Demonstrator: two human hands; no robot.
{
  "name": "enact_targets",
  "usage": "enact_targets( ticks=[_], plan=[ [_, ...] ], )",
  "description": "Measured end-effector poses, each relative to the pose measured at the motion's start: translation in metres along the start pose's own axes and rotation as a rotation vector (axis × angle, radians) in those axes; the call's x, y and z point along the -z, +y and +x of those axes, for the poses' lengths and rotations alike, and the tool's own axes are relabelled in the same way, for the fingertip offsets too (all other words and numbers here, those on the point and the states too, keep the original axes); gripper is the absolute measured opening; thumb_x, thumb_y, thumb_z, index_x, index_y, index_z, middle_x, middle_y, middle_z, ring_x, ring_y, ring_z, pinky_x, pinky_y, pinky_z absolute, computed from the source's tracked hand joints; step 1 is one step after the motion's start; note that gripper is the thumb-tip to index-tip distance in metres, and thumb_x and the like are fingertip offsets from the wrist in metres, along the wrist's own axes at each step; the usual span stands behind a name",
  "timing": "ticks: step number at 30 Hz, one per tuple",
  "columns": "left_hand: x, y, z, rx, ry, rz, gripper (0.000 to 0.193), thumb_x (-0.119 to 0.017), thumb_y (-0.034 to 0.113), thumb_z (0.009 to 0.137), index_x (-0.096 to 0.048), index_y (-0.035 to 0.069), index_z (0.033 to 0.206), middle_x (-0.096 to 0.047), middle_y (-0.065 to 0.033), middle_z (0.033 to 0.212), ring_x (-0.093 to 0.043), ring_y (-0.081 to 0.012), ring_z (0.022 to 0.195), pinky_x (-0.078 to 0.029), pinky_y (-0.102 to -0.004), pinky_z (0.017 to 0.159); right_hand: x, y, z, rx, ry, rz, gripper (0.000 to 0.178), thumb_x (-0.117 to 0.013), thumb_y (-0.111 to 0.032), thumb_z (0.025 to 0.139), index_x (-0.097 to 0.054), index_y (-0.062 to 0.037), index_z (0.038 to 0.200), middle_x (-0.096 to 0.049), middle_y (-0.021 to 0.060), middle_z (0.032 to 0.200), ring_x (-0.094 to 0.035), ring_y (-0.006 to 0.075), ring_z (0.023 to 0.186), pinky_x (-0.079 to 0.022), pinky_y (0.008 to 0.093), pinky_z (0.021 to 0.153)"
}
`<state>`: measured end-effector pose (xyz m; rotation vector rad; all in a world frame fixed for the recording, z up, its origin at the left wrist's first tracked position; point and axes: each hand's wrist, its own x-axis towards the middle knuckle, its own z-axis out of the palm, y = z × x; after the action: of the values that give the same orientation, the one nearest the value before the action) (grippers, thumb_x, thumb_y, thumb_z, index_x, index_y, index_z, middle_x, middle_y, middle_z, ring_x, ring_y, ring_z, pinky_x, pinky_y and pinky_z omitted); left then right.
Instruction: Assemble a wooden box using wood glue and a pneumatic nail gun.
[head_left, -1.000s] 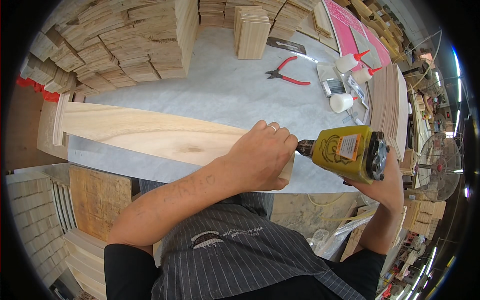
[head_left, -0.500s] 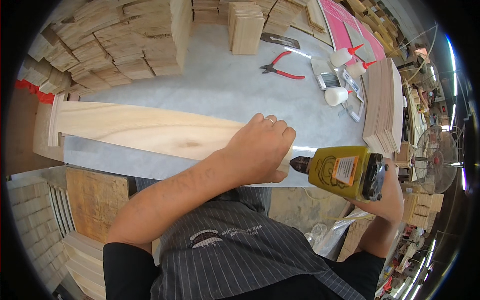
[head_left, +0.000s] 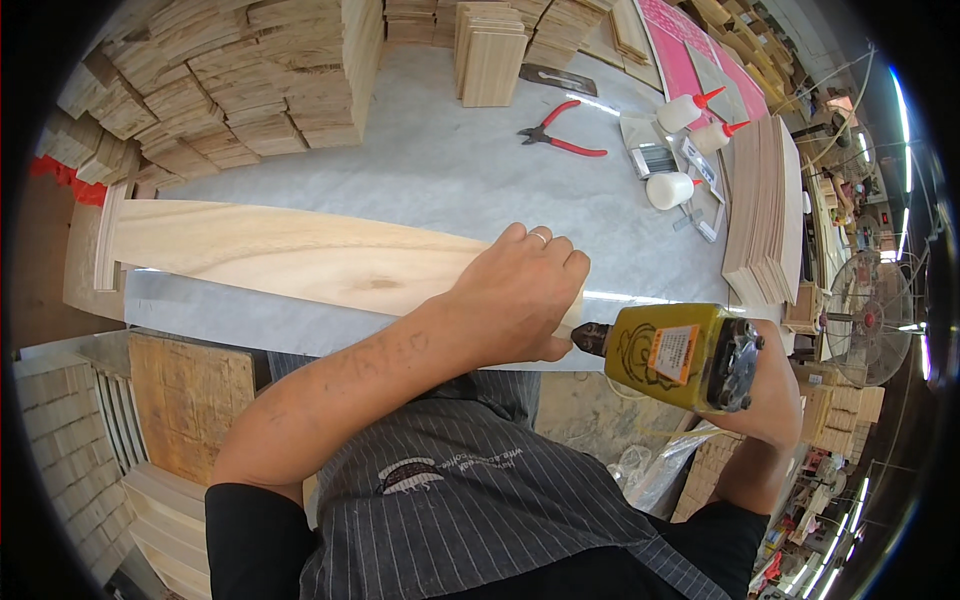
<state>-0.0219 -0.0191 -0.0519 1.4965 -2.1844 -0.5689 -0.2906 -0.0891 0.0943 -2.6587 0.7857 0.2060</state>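
Observation:
A long pale wooden board (head_left: 290,255) lies across the grey worktable (head_left: 440,170), overhanging its left side. My left hand (head_left: 515,295) presses down on the board's right end, fingers curled over its edge. My right hand (head_left: 765,385) grips a yellow power nail gun (head_left: 680,355) held sideways, its dark nose touching the board's end just beside my left thumb. Most of my right hand is hidden behind the tool's body.
Stacks of small wooden slats (head_left: 250,80) crowd the table's far left, more (head_left: 495,50) at the back. Red-handled pliers (head_left: 560,140), white glue bottles (head_left: 690,110) with red tips and a stack of thin boards (head_left: 765,210) sit on the right. A fan (head_left: 865,320) stands beyond.
The nail gun has dropped lower and toward me, staying at the board's right end. My left hand has stayed on the board end.

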Motion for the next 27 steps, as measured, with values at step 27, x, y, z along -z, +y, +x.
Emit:
enact_targets(
  ticks=[27],
  plan=[
    [0.133,-0.069,-0.106,0.598,-0.425,-0.08,0.051,-0.087,0.046,0.077,-0.071,-0.001,0.089,-0.066,-0.0218,0.075,-0.061,-0.0353,0.068,-0.049,-0.0414,0.066,-0.14,0.156,0.017,-0.688,0.487,0.184,0.083,-0.068,-0.006,0.073,-0.044,-0.009,0.152,-0.066,0.0264,0.122,-0.064,0.0428,0.115,-0.049,0.0414,0.1]
  ],
)
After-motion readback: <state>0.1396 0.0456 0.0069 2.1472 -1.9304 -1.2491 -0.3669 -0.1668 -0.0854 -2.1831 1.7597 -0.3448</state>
